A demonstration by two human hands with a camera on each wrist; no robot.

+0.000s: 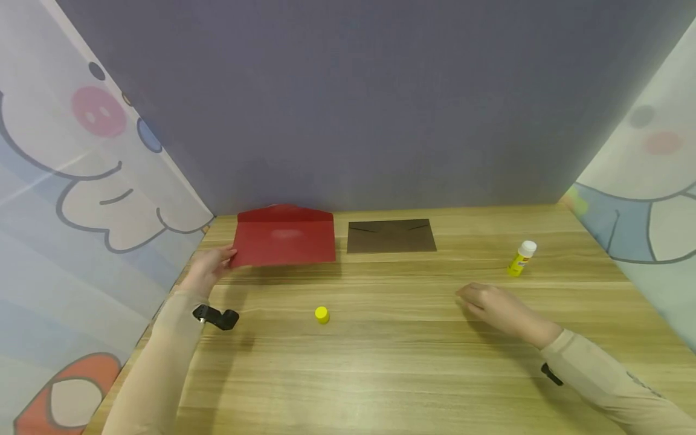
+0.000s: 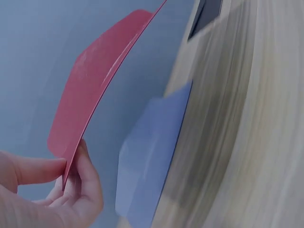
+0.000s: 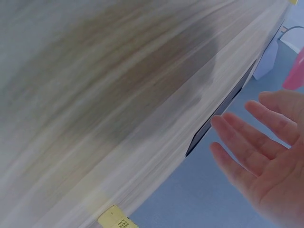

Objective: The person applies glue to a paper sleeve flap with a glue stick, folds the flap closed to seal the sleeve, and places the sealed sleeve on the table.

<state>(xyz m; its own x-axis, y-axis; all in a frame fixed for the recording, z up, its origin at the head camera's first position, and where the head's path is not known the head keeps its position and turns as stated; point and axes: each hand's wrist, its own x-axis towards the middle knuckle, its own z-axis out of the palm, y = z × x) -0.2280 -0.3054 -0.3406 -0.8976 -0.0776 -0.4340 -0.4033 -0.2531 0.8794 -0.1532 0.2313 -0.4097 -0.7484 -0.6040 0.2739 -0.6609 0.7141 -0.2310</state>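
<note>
My left hand [image 1: 209, 269] pinches the lower left corner of a red envelope [image 1: 285, 241] between thumb and fingers. The envelope's flap stands raised along its far edge. In the left wrist view the red envelope [image 2: 102, 78] is held up off the table, and a pale blue envelope [image 2: 152, 152] lies below it; the head view hides that one. My right hand [image 1: 502, 311] hovers over the table's right side, fingers loosely bent and holding nothing. Nearest to it stands a yellow glue stick [image 1: 521, 260] with a white upper end.
A dark brown envelope [image 1: 391, 236] lies flap side up near the back edge, right of the red one. A small yellow cap [image 1: 322, 315] stands mid-table. Behind the wooden table [image 1: 380, 368] rises a grey panel [image 1: 380, 109], with printed cartoon sheets [image 1: 81, 199] at the sides.
</note>
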